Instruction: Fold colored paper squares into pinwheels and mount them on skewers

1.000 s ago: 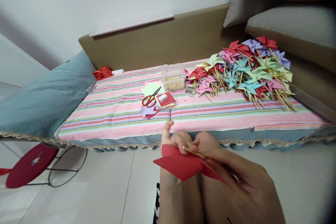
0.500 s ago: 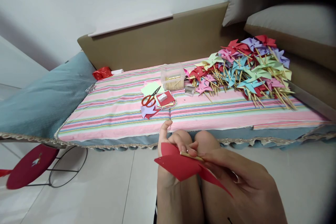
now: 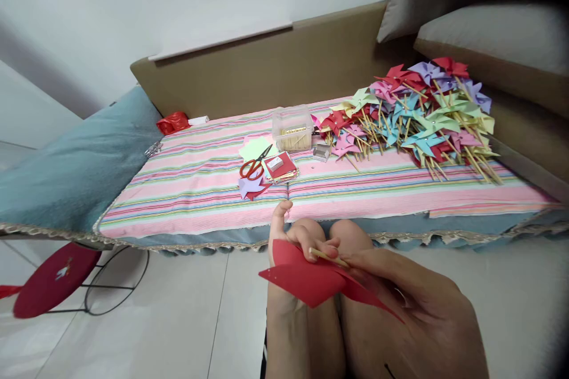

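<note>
A red paper pinwheel piece (image 3: 306, 278) is held above my knees, its pointed flaps facing me. My left hand (image 3: 284, 272) grips it from behind, thumb and fingers bent around the paper and one finger sticking up. My right hand (image 3: 413, 302) is closed on a thin wooden stick (image 3: 329, 257), which lies against the red paper between both hands' fingertips. Part of the stick is covered by fingers.
On the striped cloth (image 3: 186, 189) lie scissors (image 3: 252, 169), a stack of paper squares (image 3: 283, 167), a clear box of sticks (image 3: 293, 133) and a small open case (image 3: 321, 153). Finished pinwheels (image 3: 413, 118) are piled right. A red stool (image 3: 56, 281) stands left.
The stick has shifted slightly right and upward at its left end. The right hand has moved a little right, and the paper's right flap lies further right.
</note>
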Demonstrator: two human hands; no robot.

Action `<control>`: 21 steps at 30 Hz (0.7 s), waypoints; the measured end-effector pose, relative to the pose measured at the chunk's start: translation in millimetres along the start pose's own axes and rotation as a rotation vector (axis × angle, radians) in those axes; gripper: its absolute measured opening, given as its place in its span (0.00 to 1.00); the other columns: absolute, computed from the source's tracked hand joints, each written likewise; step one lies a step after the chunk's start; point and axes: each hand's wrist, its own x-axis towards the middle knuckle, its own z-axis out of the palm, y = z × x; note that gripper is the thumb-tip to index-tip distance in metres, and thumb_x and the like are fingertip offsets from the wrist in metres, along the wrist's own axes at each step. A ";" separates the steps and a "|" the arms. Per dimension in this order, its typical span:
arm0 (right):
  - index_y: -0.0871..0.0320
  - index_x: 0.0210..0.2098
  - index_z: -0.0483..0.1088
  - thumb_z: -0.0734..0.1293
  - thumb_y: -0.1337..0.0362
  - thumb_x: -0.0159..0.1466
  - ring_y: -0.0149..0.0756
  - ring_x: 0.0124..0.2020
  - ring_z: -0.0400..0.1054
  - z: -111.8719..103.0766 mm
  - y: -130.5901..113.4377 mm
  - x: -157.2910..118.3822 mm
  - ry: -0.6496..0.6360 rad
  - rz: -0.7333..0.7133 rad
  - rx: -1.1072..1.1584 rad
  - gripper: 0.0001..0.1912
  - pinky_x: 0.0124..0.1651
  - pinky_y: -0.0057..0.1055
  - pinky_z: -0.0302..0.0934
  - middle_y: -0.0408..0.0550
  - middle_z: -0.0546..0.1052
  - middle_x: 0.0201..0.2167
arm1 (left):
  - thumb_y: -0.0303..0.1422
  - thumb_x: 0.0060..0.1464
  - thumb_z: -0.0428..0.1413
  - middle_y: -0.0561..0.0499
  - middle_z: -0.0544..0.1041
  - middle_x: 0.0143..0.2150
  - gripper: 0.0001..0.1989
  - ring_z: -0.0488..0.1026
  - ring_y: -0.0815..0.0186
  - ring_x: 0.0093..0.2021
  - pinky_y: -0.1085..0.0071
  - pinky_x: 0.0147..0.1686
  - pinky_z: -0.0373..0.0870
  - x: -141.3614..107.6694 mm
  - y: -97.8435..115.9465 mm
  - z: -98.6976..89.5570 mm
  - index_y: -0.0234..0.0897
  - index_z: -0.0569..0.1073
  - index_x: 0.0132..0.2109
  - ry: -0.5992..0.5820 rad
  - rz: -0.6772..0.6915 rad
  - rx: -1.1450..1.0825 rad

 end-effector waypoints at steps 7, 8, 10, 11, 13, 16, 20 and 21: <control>0.51 0.37 0.76 0.67 0.73 0.60 0.30 0.31 0.75 0.1 -3.3 4.1 0.005 -0.035 -0.024 0.11 0.35 0.21 0.70 0.39 0.80 0.32 | 0.35 0.46 0.65 0.65 0.69 0.17 0.25 0.77 0.69 0.24 0.64 0.39 0.78 4.7 -0.6 1.0 0.47 0.66 0.50 -0.009 0.000 -0.014; 0.50 0.37 0.76 0.67 0.73 0.60 0.30 0.31 0.75 0.4 -3.0 3.3 0.007 -0.024 -0.028 0.11 0.35 0.21 0.70 0.39 0.80 0.32 | 0.35 0.45 0.65 0.65 0.69 0.17 0.25 0.77 0.69 0.24 0.64 0.39 0.78 4.8 -0.4 0.9 0.47 0.66 0.50 -0.006 0.001 -0.014; 0.50 0.37 0.76 0.67 0.73 0.60 0.30 0.31 0.75 1.0 -1.8 1.5 0.013 -0.008 -0.028 0.11 0.36 0.22 0.70 0.39 0.80 0.33 | 0.35 0.44 0.66 0.65 0.69 0.17 0.26 0.78 0.68 0.24 0.62 0.39 0.78 4.6 -0.2 0.1 0.47 0.67 0.50 -0.009 -0.004 -0.011; 0.49 0.37 0.76 0.68 0.73 0.60 0.30 0.32 0.75 1.2 -1.2 0.8 0.011 -0.004 -0.027 0.12 0.37 0.23 0.70 0.38 0.80 0.34 | 0.35 0.44 0.66 0.65 0.69 0.17 0.26 0.78 0.68 0.25 0.62 0.39 0.78 4.3 -0.2 -0.4 0.47 0.67 0.50 -0.011 -0.007 -0.009; 0.49 0.38 0.76 0.68 0.73 0.60 0.31 0.33 0.75 1.4 -0.2 -0.1 0.010 -0.001 -0.024 0.12 0.38 0.24 0.70 0.39 0.80 0.35 | 0.34 0.44 0.66 0.64 0.69 0.18 0.26 0.78 0.67 0.26 0.60 0.40 0.77 3.4 -0.1 -1.4 0.47 0.67 0.51 -0.014 -0.013 -0.010; 0.50 0.39 0.76 0.67 0.72 0.60 0.31 0.32 0.75 1.1 0.2 0.0 0.027 0.006 -0.020 0.11 0.37 0.24 0.71 0.40 0.80 0.34 | 0.36 0.45 0.65 0.64 0.70 0.19 0.26 0.79 0.66 0.27 0.58 0.42 0.77 2.2 0.0 -2.2 0.47 0.67 0.51 -0.025 -0.022 -0.014; 0.50 0.38 0.76 0.68 0.72 0.60 0.30 0.31 0.75 -0.2 0.0 0.6 0.018 0.000 -0.051 0.11 0.35 0.21 0.71 0.40 0.80 0.33 | 0.37 0.44 0.66 0.63 0.70 0.19 0.26 0.78 0.66 0.27 0.58 0.42 0.77 2.2 -0.5 -2.3 0.47 0.67 0.51 -0.033 -0.024 -0.027; 0.51 0.38 0.76 0.67 0.72 0.60 0.29 0.31 0.75 -0.5 0.0 0.7 0.020 -0.002 -0.054 0.11 0.35 0.21 0.71 0.40 0.80 0.33 | 0.36 0.44 0.66 0.63 0.70 0.19 0.26 0.78 0.66 0.27 0.59 0.42 0.77 2.3 -0.9 -2.6 0.47 0.68 0.51 -0.037 -0.021 -0.028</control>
